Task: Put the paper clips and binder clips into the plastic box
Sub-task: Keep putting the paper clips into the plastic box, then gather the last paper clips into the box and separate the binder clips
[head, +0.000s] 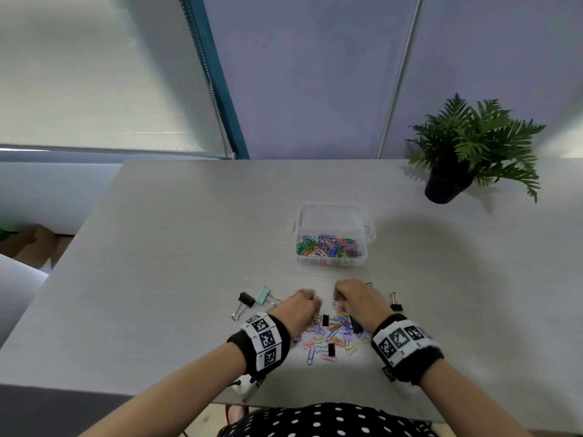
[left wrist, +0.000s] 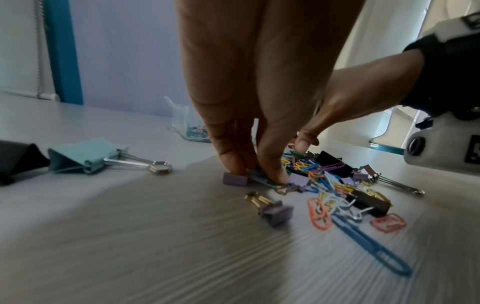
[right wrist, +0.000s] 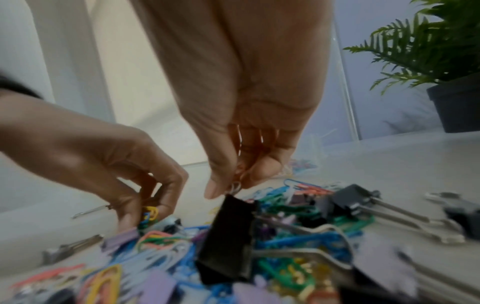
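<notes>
A clear plastic box [head: 331,216] stands open mid-table with several coloured paper clips inside. Nearer me lies a pile of paper clips and small binder clips [head: 334,334]. My left hand [head: 307,307] reaches down at the pile's left edge; in the left wrist view its fingertips [left wrist: 272,174] pinch coloured paper clips beside a small purple binder clip [left wrist: 235,179]. My right hand [right wrist: 231,188] pinches the wire handle of a black binder clip [right wrist: 228,236], which hangs tilted just above the pile.
A light-blue binder clip [head: 263,294] and a black one [head: 246,301] lie left of the pile. Another black one [head: 394,302] lies to its right. A potted plant [head: 467,152] stands at the far right, and the table's near edge is close to my body.
</notes>
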